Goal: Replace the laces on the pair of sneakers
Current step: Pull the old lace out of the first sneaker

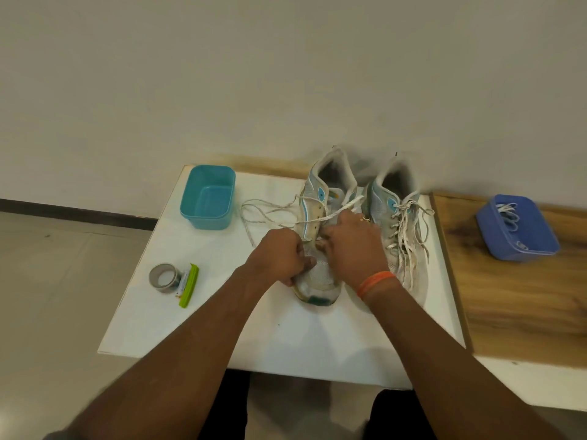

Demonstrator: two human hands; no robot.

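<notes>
Two worn white sneakers with teal trim stand side by side on a white board [197,312], toes toward me. The left sneaker [320,274] has most of its lace pulled out; the loose old lace [270,214] trails to the left over the board. My left hand [282,258] grips the toe part of this sneaker. My right hand [349,239] pinches the lace at the lower eyelets, and a strand runs up from it to the right. The right sneaker [400,217] is still fully laced.
A teal tub [208,198] stands at the board's back left. A roll of grey tape [162,277] and a green tool [189,285] lie at the left. On the wooden bench [514,296] to the right, a blue tray [521,236] holds white laces [506,212].
</notes>
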